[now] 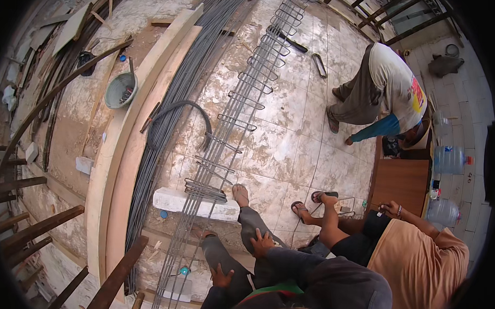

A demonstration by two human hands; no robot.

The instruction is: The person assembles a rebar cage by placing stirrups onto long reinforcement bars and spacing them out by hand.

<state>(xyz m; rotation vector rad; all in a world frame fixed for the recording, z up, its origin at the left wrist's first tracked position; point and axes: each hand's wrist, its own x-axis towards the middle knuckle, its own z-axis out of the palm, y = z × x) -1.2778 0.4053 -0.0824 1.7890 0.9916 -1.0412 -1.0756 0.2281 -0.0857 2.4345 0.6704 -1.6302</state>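
Observation:
My left hand (221, 276) rests on my left thigh, fingers apart, holding nothing. On my right knee lies my right hand (262, 242), its fingers spread and empty. A long cage of thin steel bars (230, 123) runs from beside my left leg to the far end of the floor, with rectangular wire stirrups spaced along its far part. Several more stirrups (205, 190) are bunched together close to my feet. Under this bunch sits a white block (167, 199), which props up the bars. Neither hand touches the steel.
Left of the cage lie a bundle of rebar (170, 103), a bent bar coil (209, 126) and long planks (113, 166). Beyond stands a bucket (121, 90). At right, one person (397, 78) bends down and another (413, 258) sits near a brown wooden panel (402, 187) and water bottles (449, 160).

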